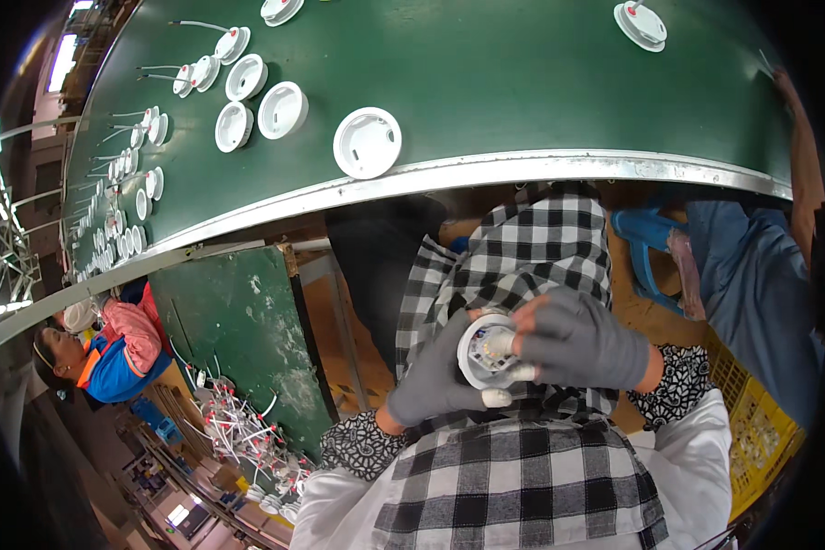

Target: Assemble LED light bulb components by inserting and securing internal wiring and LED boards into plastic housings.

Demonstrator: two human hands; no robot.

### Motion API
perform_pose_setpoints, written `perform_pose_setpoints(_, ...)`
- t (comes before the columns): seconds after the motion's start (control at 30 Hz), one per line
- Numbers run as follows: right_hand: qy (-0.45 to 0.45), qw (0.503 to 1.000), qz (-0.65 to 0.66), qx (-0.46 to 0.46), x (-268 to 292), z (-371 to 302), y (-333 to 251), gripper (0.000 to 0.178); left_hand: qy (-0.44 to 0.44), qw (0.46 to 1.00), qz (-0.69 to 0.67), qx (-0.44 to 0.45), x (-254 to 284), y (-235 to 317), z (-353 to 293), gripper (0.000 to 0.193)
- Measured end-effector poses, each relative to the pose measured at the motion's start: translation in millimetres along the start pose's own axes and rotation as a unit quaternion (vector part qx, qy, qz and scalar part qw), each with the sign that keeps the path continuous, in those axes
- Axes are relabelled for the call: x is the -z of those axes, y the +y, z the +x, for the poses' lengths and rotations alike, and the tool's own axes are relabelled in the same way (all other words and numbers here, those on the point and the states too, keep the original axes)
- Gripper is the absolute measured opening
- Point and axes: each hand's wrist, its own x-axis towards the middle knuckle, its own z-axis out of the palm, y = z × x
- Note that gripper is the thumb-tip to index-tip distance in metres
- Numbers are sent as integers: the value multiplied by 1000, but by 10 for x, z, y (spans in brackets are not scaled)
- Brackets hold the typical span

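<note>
Above my lap, my left hand (pixel 440 371) in a grey glove cups a white round lamp housing (pixel 465 359), its thumb along the near rim. The open side faces up, and small pale parts show inside. My right hand (pixel 577 339), gloved too, is closed at the housing's right side, fingertips over the rim and the inside. Whether those fingers also pinch a small part is hidden. On the bench beyond lies a similar white housing (pixel 367 143), closest to the metal edge.
A green belt-like bench (pixel 522 92) with a metal edge (pixel 559 167) runs ahead. Several white housings, some with wires, line its left. A lower green table (pixel 247 312) holds a pile of wired parts (pixel 247 431). A person (pixel 110 353) sits at left. A yellow crate (pixel 761 440) stands right.
</note>
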Motion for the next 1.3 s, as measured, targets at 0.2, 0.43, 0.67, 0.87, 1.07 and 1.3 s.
perform_pose_setpoints(0.2, 14, 985, -81, 154, -15, 72, -54, 27, -5, 1000, -8, -5, 5, -7, -59, 96)
perform_pose_setpoints(0.43, -69, 981, -54, 170, 98, 89, -130, 23, 8, 998, 68, 7, -20, 65, -66, 93)
perform_pose_setpoints(0.67, -18, 987, -36, 157, -46, 78, -85, 21, 3, 993, 121, 6, 0, 109, -58, 96)
perform_pose_setpoints(0.87, -53, 985, -73, 147, -53, 87, -20, 31, -5, 992, 121, -27, -3, 19, -54, 95)
perform_pose_setpoints(1.07, 21, 984, -101, 147, -72, 167, 22, 33, -9, 996, 75, -50, -21, 33, -47, 82)
perform_pose_setpoints(1.3, 44, 978, -161, 124, -187, 197, 79, 46, 109, 993, 32, 19, -98, 51, -70, 39)
